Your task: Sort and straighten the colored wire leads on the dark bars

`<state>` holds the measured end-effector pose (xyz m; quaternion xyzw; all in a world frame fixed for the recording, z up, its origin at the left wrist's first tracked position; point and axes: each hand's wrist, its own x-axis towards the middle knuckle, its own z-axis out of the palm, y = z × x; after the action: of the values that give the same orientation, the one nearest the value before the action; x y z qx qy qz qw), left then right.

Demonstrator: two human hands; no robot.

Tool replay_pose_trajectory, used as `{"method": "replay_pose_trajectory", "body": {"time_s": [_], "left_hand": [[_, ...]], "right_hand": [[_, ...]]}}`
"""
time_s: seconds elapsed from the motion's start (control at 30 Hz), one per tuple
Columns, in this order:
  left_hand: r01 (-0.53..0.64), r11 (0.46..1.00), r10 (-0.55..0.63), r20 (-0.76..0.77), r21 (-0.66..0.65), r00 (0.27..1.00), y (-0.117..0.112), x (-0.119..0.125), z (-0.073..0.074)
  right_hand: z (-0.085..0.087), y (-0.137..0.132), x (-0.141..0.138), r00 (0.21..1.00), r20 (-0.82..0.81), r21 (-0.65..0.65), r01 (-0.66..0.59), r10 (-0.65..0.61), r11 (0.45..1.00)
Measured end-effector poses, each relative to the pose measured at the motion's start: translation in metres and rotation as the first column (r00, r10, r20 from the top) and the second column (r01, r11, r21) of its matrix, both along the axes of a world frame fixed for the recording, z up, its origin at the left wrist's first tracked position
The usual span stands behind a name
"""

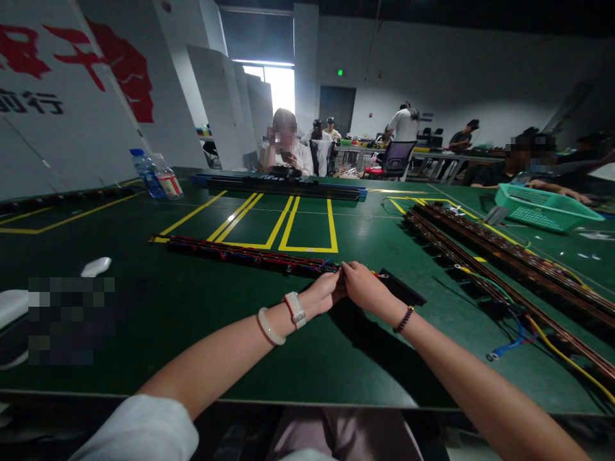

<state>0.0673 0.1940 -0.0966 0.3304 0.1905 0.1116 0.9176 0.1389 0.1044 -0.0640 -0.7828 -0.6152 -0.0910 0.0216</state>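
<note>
A long black strip (250, 254) carrying red, blue and black wires lies across the green table (192, 307) in front of me. My left hand (325, 291) and my right hand (366, 286) meet at the strip's right part, fingers curled and pinched together on the wires there. What exactly the fingertips grip is hidden between the two hands. The strip's black right end (402, 289) sticks out past my right hand. A pale bangle and a white watch sit on my left wrist, a dark bead bracelet on the right.
More long wired strips (504, 256) with loose yellow, green and blue wires run along the right. A green basket (542, 208) stands at the right, two bottles (156, 173) at the back left, a white object (96, 266) at the left. Several people sit at the far tables.
</note>
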Motion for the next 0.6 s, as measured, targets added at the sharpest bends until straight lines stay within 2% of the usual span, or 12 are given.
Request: {"method": "replay_pose_trajectory", "body": {"time_s": [0.2, 0.33, 0.43, 0.5, 0.6], "left_hand": [[-0.014, 1.0, 0.014, 0.021, -0.011, 1.0, -0.001, 0.002, -0.004], [-0.004, 1.0, 0.005, 0.062, -0.011, 0.998, -0.002, -0.004, -0.001], [0.018, 1.0, -0.017, 0.063, -0.008, 0.998, -0.003, -0.007, 0.001], [0.034, 0.999, -0.033, 0.051, -0.011, 0.998, -0.002, -0.007, 0.002], [0.04, 0.999, -0.038, 0.063, -0.03, 0.997, -0.002, -0.008, 0.003]], "right_hand": [[0.011, -0.007, 0.0, 0.994, 0.056, -0.099, -0.092, 0.097, 0.991], [0.041, -0.002, 0.023, 0.977, 0.057, -0.187, -0.191, 0.205, 0.964], [0.061, 0.007, 0.044, 0.987, 0.096, -0.189, -0.105, 0.125, 0.976], [0.066, 0.014, 0.055, 0.995, 0.025, -0.295, -0.087, 0.098, 0.951], [0.064, 0.023, 0.064, 0.977, -0.186, -0.463, -0.183, 0.107, 0.867]]}}
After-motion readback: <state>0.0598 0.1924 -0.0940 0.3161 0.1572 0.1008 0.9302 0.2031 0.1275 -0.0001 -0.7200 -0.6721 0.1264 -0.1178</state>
